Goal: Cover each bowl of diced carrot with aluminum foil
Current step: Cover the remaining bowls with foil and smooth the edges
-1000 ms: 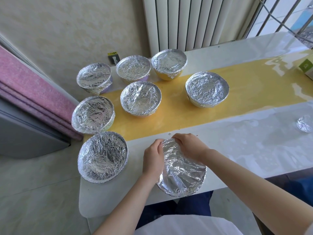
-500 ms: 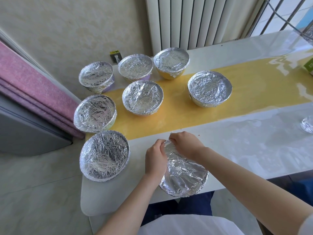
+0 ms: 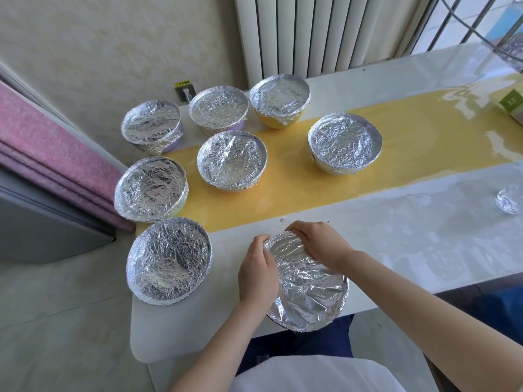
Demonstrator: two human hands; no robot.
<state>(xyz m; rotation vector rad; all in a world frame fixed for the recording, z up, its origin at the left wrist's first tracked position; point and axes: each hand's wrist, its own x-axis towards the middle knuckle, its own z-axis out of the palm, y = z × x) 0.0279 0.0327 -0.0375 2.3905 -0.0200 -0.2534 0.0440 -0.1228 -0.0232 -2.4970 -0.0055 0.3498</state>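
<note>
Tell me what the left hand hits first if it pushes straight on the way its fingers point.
Left hand pinches the near bowl's foil; beyond lies bare table, then probably the middle covered bowl, depth unclear.

Home room: wall radiator (image 3: 294, 32), barred window (image 3: 464, 21), glossy table (image 3: 424, 236).

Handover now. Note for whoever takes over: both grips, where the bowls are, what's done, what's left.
Grips: left grip pinches the foil at the far-left rim of the near bowl; right grip curls over its far rim.
Where: near bowl is at the front edge of the table, foil over its top. The seven covered bowls stand behind it and to the left.
Done: those seven are wrapped.
Left: finish pressing the foil round the near bowl's rim. Contents are hidden under foil.
</note>
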